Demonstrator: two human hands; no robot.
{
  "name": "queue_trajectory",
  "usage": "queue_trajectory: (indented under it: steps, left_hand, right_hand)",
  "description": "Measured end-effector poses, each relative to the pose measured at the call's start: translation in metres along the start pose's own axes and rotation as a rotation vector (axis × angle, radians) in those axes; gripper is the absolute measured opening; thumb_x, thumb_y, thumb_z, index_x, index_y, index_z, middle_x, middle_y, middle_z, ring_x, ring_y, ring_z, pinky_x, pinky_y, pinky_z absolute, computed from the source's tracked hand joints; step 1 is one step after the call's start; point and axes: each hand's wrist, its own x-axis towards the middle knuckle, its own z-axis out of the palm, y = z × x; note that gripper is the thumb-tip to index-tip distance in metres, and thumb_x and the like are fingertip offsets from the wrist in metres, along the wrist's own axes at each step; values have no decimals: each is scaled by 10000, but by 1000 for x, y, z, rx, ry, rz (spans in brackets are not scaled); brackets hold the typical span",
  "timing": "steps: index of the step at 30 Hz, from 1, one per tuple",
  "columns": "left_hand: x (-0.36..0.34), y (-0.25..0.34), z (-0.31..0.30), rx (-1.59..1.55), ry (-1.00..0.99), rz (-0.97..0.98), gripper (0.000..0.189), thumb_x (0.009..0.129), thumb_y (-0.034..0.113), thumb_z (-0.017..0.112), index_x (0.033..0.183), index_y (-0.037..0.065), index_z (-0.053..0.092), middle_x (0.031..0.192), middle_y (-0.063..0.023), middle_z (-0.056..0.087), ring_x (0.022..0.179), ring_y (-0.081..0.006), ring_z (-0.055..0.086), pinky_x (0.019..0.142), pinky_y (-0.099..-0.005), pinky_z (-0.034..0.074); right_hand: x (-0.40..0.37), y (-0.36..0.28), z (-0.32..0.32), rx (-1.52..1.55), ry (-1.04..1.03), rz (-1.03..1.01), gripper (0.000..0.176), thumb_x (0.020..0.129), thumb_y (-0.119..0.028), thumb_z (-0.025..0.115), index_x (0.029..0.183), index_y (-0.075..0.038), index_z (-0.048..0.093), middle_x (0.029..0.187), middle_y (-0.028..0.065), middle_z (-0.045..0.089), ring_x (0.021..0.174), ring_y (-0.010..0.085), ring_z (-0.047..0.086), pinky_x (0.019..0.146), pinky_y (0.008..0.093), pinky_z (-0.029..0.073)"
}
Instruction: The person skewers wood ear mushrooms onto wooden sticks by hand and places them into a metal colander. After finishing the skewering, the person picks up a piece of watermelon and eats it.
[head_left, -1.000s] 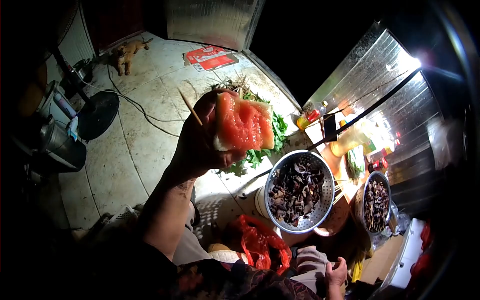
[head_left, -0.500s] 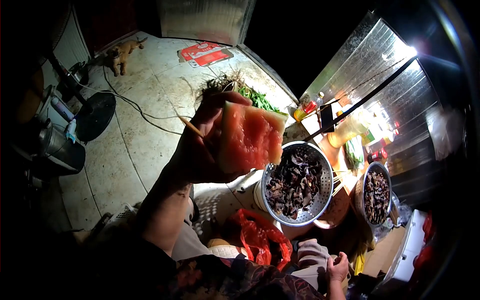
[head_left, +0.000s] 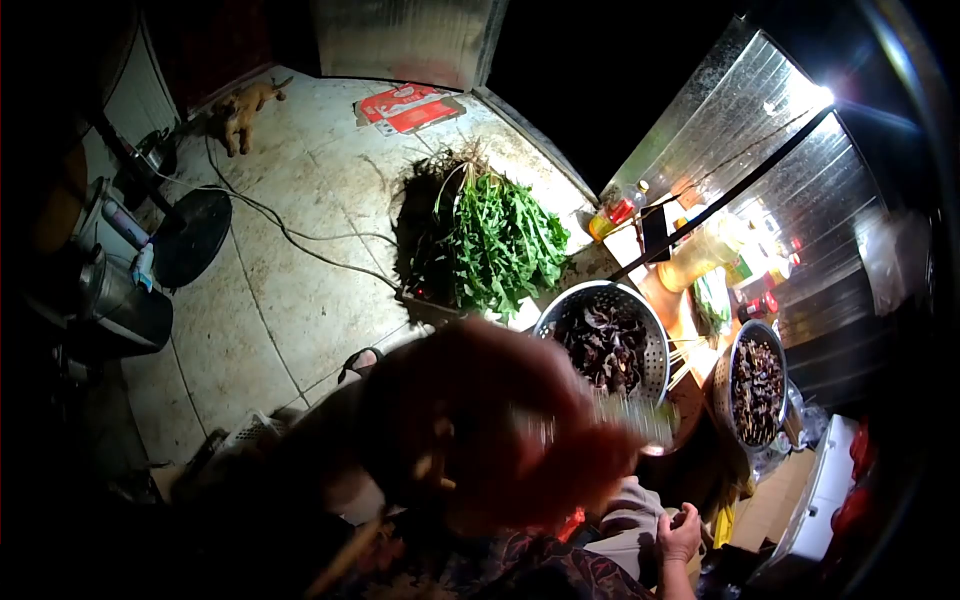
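Observation:
Close to the camera, my left hand is dark and blurred, its fingers wrapped round a piece of red watermelon. The fruit's edge with the pale green rind points right, in front of the lower part of a perforated metal basin of dark, shrivelled pieces. A thin wooden stick sticks out below the same hand. At the lower right, beside the grey trouser knee, my right hand has its fingers curled in; whatever may be inside them is hidden.
Leafy greens lie on the tiled floor. A second basin holds small dark pieces. Bottles stand by the metal panel. A brown dog, flattened red cardboard, cables, a metal pot and a white box are around.
My left hand has come down and closer with the watermelon, uncovering the greens and now hiding most of the red bag. The stick has swung downward. My right hand stays beside the knee.

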Motion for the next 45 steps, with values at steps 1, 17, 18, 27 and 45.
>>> queue_trajectory:
  steps: [1, 17, 18, 27, 45]
  left_hand:
    - [-4, -7, 13, -302, 18, 6, 573, 766, 66, 681, 1211, -112, 368, 1106, -312, 515, 828, -205, 603, 660, -310, 527]
    - [25, 45, 81, 946, -31, -203, 259, 863, 286, 583, 955, 45, 566, 756, -59, 572, 614, -151, 533, 532, -287, 425]
    - [25, 45, 80, 979, -31, -187, 247, 864, 275, 583, 953, 46, 561, 726, -60, 572, 579, -150, 532, 510, -283, 420]
    - [-8, 40, 36, 745, -478, -126, 435, 946, 279, 392, 1046, -128, 508, 1002, -248, 577, 788, -312, 604, 675, -381, 506]
    - [5, 2, 81, 809, 267, -180, 223, 834, 220, 632, 956, 54, 547, 696, -62, 600, 582, -124, 541, 537, -237, 457]
  right_hand:
    - [1, 2, 2, -3, 8, -8, 482, 665, -265, 682, 1081, -75, 529, 878, 107, 572, 809, 267, 566, 719, 373, 467]
    - [-4, 6, 0, -2, 60, -78, 440, 682, -264, 678, 1055, -79, 537, 904, 119, 602, 801, 278, 596, 723, 371, 483]
    - [-6, 6, -2, -9, 50, -71, 440, 684, -265, 678, 1057, -80, 537, 916, 120, 603, 812, 282, 597, 729, 372, 483]
    - [-3, 2, -3, 36, 42, -31, 457, 665, -253, 679, 1057, -64, 538, 953, 136, 603, 864, 291, 592, 771, 366, 477]
    - [-2, 14, 0, 96, 7, -66, 489, 665, -197, 678, 1102, -47, 518, 948, 125, 580, 837, 270, 574, 749, 359, 470]
